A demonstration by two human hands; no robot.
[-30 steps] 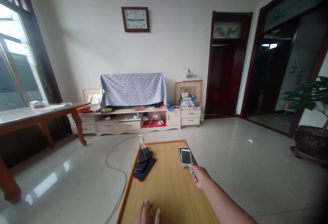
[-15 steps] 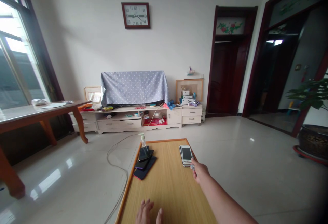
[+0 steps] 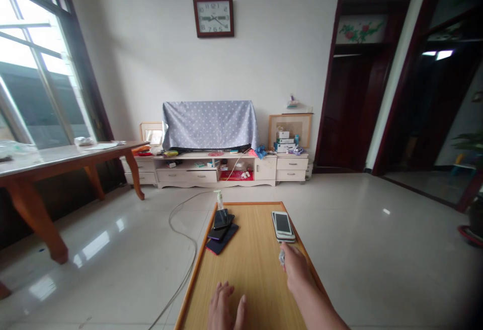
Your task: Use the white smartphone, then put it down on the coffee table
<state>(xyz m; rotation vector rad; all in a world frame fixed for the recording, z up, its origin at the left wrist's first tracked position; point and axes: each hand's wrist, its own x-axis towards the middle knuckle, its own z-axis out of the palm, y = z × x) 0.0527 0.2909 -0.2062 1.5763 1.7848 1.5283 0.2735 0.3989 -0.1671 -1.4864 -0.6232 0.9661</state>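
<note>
So far the right hand (image 3: 296, 272) pinches a small pale item (image 3: 281, 256) just short of the white phones (image 3: 283, 225), the left hand (image 3: 225, 310) lying flat and open on the wooden table (image 3: 252, 274)

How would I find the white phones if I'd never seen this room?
Look at the long wooden table in the middle of the floor. Go to its far right corner, just past the right hand, where the white phones lie stacked. The other pile, the dark phones, sits on the left edge beside a small pump bottle; only the right stack has white frames.
</note>
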